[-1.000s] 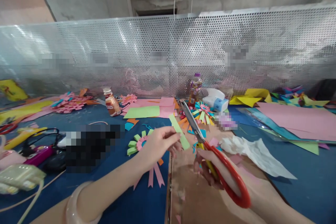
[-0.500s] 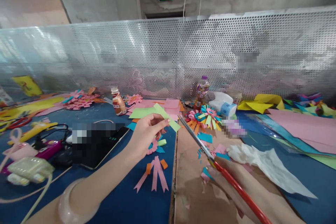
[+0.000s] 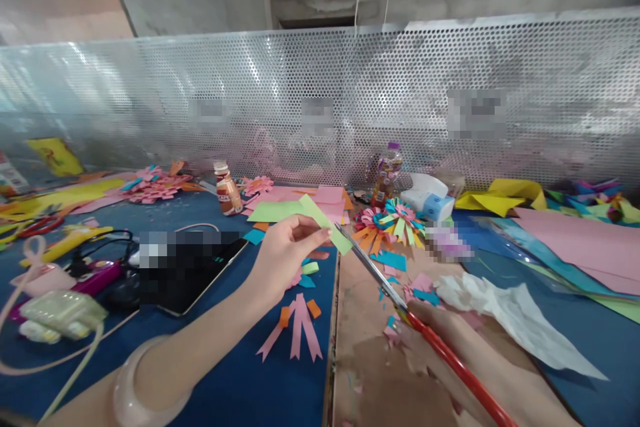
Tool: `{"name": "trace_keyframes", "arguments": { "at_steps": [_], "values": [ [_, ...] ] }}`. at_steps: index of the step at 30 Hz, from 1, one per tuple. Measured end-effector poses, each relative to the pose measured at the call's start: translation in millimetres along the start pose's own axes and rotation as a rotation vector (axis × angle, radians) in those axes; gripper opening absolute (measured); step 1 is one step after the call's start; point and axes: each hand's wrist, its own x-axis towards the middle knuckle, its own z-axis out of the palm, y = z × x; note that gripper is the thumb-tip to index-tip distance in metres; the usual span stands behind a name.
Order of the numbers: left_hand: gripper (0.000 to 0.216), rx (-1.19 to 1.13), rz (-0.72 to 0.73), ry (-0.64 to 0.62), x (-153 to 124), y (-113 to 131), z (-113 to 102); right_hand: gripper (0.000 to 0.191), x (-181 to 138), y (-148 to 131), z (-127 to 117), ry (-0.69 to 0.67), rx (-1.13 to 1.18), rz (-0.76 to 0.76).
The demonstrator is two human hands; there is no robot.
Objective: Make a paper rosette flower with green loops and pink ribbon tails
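My left hand (image 3: 293,250) pinches a light green paper strip (image 3: 343,240) between thumb and fingers, held above the table. Closed around red-handled scissors (image 3: 440,343) is my right hand (image 3: 450,347). The scissor blades point up and left, and their tips meet the strip's lower right part. Whether the blades are apart is hard to make out. Below the left hand lie pink forked paper strips (image 3: 299,330) with small orange pieces. A paper ring with green and blue tabs is partly hidden behind the left hand.
A phone (image 3: 200,273), cables and a pale green plug (image 3: 63,313) lie at left. Two bottles (image 3: 227,190) stand at the back before a perforated metal screen (image 3: 280,93). Paper rosettes (image 3: 400,217), scraps, a crumpled tissue (image 3: 500,313) and coloured sheets (image 3: 580,243) lie right.
The scissor tips have come from beside the green strip to its right part, overlapping it. My left hand has shifted slightly right in view, still holding the strip.
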Motion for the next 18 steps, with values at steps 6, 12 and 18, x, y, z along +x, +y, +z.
{"name": "trace_keyframes", "arguments": {
  "at_steps": [6,12,18],
  "values": [
    [0.021,-0.052,-0.009,0.009,-0.3,-0.9,-0.4,0.037,-1.0,3.5,3.4,0.036,0.009,0.006],
    [0.02,-0.083,-0.017,0.007,-0.8,-0.7,0.3,0.037,0.2,6.7,2.7,0.06,-0.002,-0.045],
    [0.021,-0.108,-0.005,0.002,-1.5,0.1,1.7,0.037,-0.2,9.9,1.7,-0.04,-0.015,-0.018]
  ]
}}
